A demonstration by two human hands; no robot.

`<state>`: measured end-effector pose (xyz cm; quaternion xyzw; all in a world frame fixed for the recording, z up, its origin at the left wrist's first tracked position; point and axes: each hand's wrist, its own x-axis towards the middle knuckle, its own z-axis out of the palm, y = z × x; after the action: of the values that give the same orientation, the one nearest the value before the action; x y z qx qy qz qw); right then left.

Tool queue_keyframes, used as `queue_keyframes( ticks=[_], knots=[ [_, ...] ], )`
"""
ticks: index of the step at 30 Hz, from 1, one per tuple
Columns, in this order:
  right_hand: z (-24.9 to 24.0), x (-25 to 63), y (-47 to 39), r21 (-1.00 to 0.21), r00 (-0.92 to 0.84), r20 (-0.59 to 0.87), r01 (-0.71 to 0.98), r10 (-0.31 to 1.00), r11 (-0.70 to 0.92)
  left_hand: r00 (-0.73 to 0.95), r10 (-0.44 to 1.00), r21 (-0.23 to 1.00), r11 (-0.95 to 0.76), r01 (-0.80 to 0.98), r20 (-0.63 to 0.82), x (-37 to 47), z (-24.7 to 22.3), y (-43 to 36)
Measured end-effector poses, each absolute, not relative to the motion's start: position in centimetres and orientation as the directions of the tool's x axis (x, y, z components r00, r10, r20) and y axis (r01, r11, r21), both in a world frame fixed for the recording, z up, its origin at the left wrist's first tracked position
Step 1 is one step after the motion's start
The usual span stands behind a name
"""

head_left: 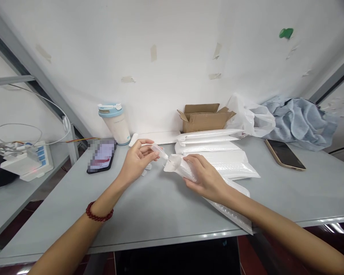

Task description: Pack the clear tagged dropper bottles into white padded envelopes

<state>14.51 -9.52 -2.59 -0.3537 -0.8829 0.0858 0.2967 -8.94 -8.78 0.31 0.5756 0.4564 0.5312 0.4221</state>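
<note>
My left hand [136,160], with a dark red beaded bracelet at the wrist, pinches a small translucent plastic tube or bottle [160,152]. Its narrow tip points toward the opening of a white bubble mailer [186,170]. My right hand [205,175] grips that mailer near its mouth, fingers over the top and thumb below. The small piece appears to be just outside the opening. A few small clear pieces [145,172] lie on the table below my left hand, partly hidden by it. More white bubble mailers [232,164] lie stacked behind and beside my right hand.
On the grey table [149,217], a phone [103,156] and a blue-lidded cup [117,124] stand left. An open cardboard box [205,122], a white plastic bag [250,116], light blue cloth [301,120] and another phone [285,154] are right. A power strip [40,162] sits far left.
</note>
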Motion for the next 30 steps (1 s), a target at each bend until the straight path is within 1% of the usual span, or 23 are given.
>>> queue_keyframes(
  ticks=[6,8,12,14,16,18,20,22,24,27,30],
  knots=[
    [-2.7,14.5,-9.5,-0.367,-0.567,0.48,0.564,0.67,0.74,0.127,0.99,0.998,-0.059,-0.01,0.059,-7.0,-1.2,-9.2],
    [-2.7,14.5,-9.6,-0.365,-0.57,0.482,0.56,0.666,0.743,0.116,0.992,0.998,-0.057,0.001,0.057,-6.7,-1.3,-9.4],
    [-2.8,14.3,-9.7,-0.366,-0.573,0.474,0.563,0.669,0.741,0.071,0.991,0.987,-0.119,0.11,0.111,-6.7,-0.9,-9.6],
    [-2.8,14.3,-9.8,-0.362,-0.581,0.473,0.557,0.662,0.747,0.056,0.994,0.986,-0.101,0.131,0.095,-6.8,-0.8,-9.7],
    [-2.9,14.3,-9.8,-0.358,-0.587,0.478,0.549,0.653,0.755,0.027,0.998,0.994,-0.06,0.091,0.058,-6.9,-0.8,-9.6],
    [-2.9,14.3,-9.7,-0.357,-0.586,0.483,0.546,0.651,0.757,-0.009,1.0,1.0,-0.029,0.009,0.029,-7.0,-0.9,-9.5],
    [-2.9,14.3,-9.7,-0.361,-0.579,0.488,0.548,0.653,0.755,-0.049,0.999,0.997,-0.021,-0.07,0.017,-7.1,-1.1,-9.5],
    [-2.9,14.4,-9.7,-0.363,-0.573,0.494,0.547,0.654,0.754,-0.083,0.996,0.995,-0.025,-0.096,0.018,-7.0,-1.2,-9.5],
    [-2.8,14.4,-9.7,-0.366,-0.568,0.5,0.545,0.654,0.754,-0.083,0.996,0.999,-0.034,-0.037,0.031,-6.9,-1.3,-9.6],
    [-2.8,14.4,-9.8,-0.381,-0.561,0.495,0.546,0.664,0.746,0.005,0.997,0.986,-0.071,0.154,0.071,-6.6,-1.4,-9.8],
    [-2.9,14.3,-9.8,-0.397,-0.559,0.482,0.546,0.674,0.737,0.067,0.989,0.933,-0.145,0.331,0.13,-6.5,-1.7,-9.9]
  ],
)
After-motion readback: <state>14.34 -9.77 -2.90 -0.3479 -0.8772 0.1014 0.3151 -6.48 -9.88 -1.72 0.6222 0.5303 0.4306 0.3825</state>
